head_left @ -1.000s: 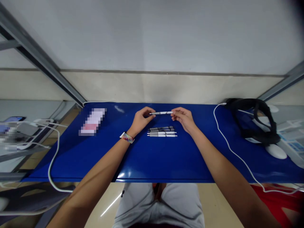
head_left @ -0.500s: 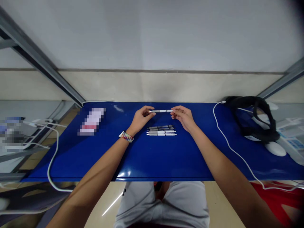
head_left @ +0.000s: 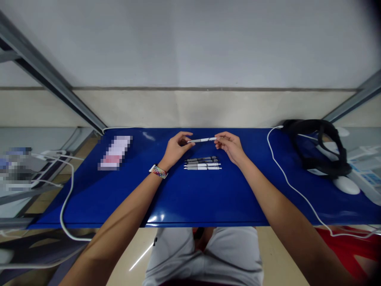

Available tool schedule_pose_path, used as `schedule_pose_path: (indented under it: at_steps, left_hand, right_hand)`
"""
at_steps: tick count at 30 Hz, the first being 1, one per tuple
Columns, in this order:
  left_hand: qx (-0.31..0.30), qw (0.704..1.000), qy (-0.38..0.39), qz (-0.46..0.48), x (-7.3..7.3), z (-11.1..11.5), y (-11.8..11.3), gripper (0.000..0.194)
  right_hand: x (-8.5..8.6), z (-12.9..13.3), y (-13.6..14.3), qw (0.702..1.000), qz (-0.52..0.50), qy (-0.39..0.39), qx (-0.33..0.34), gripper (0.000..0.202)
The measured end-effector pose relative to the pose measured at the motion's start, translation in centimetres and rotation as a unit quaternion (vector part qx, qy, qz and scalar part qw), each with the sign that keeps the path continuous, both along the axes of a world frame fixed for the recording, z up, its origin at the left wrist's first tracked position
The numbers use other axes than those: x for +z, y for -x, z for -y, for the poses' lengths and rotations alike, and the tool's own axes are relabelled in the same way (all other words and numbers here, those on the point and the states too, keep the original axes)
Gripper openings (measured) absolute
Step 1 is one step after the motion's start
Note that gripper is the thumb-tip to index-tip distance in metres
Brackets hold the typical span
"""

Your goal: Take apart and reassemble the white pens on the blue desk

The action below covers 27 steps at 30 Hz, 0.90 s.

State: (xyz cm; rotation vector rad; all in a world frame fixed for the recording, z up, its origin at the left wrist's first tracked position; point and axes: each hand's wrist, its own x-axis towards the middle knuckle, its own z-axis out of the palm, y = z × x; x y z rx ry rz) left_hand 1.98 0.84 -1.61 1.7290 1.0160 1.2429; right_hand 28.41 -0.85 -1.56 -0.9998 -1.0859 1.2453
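A white and grey pen is pinched at its right end by my right hand, above the back part of the blue table. At the pen's left tip is my left hand, its thumb and forefinger spread apart with the tip beside the thumb. Below the hands, several pens lie side by side in a row, the darker ones at the back and the white and grey ones in front.
A blurred-out pink and white object lies on the left of the table. At the right are a black headset, a white rounded object and a white cable. A pale wall stands behind the table.
The held pen has tilted slightly, its left tip now a little lower, and my left forefinger has lifted slightly away from it.
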Motion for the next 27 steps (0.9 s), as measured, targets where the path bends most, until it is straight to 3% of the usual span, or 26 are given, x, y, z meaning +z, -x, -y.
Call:
schedule_pose_path:
  at_steps: [6, 15, 22, 27]
  left_hand:
    - [-0.006, 0.999, 0.031, -0.007, 0.0, -0.1, 0.0, 0.024]
    - [-0.001, 1.000, 0.005, -0.006, 0.2, 0.1, 0.2, 0.024]
    - [-0.001, 0.998, 0.033, 0.060, 0.2, 0.0, -0.2, 0.033]
    - [0.016, 0.994, 0.044, 0.094, 0.1, 0.0, -0.4, 0.032]
  right_hand:
    - [0.0, 0.0, 0.0, 1.000, -0.006, -0.005, -0.002, 0.033]
    - [0.1, -0.1, -0.1, 1.000, -0.009, 0.022, -0.002, 0.030]
    - [1.0, 0.3, -0.2, 0.982, -0.141, 0.085, 0.097, 0.039]
    - [0.9, 0.5, 0.1, 0.983, -0.148, 0.051, 0.097, 0.037]
